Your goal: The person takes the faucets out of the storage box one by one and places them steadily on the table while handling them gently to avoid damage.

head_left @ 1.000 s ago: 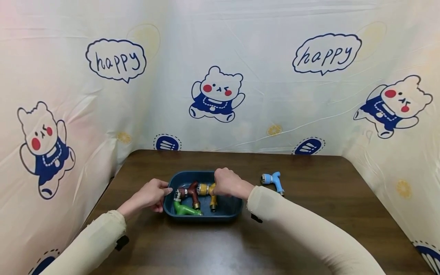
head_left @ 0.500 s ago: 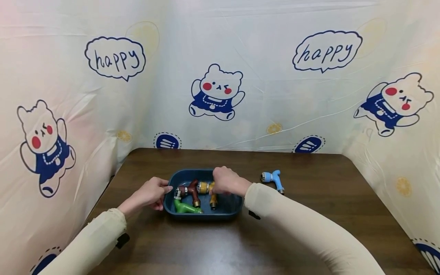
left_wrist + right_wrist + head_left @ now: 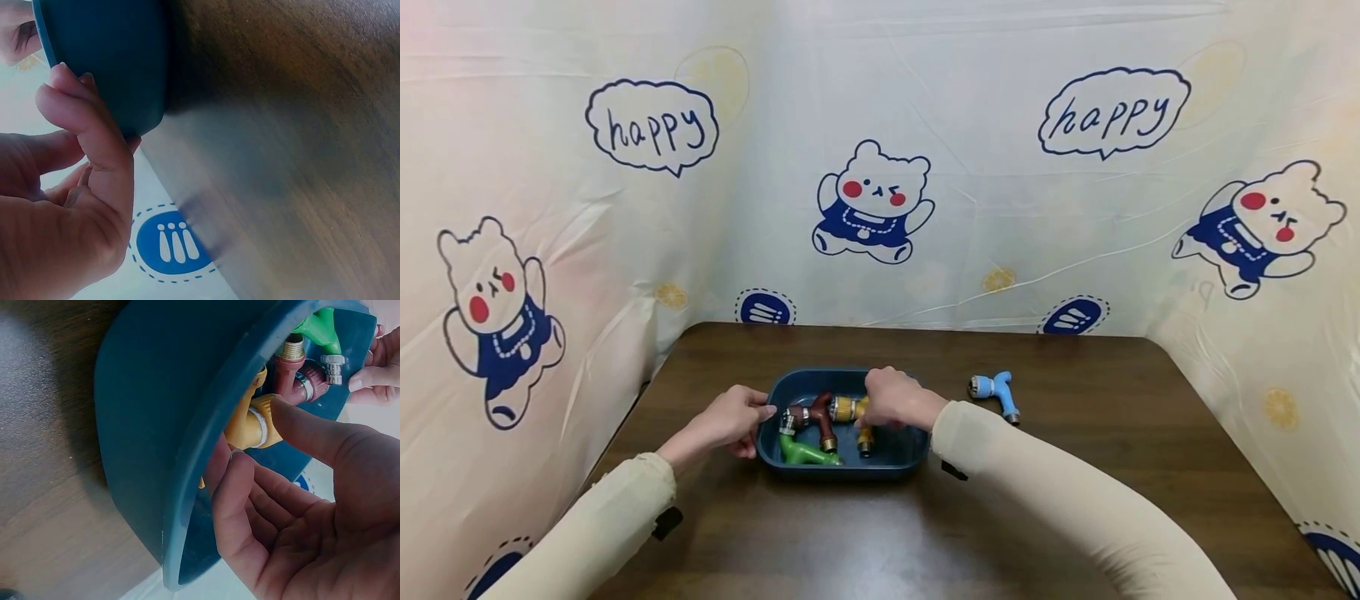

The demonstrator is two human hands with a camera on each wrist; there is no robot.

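Observation:
A dark teal plastic basin [image 3: 842, 472] stands on the table with several taps inside. My left hand [image 3: 730, 418] pinches its left rim, thumb on top and fingers against the outer wall [image 3: 112, 75]. Inside the basin, my right hand [image 3: 898, 400] holds a yellow tap [image 3: 846, 409]. In the right wrist view the thumb lies on the tap's ribbed collar [image 3: 267, 419], with the other fingers curled below it. Left of the yellow tap lies a dark red tap [image 3: 824, 427]. A green tap [image 3: 805, 453] with a metal end rests at the front left of the basin.
A light blue tap [image 3: 1000, 393] lies on the brown wooden table [image 3: 1075, 467], to the right of the basin and beyond my right forearm. A pale printed curtain [image 3: 880, 100] with cartoon bears surrounds the table's back and sides.
My right hand has shifted very slightly left within the basin, staying on the yellow tap. The left hand keeps its place at the rim, and the taps look unmoved.

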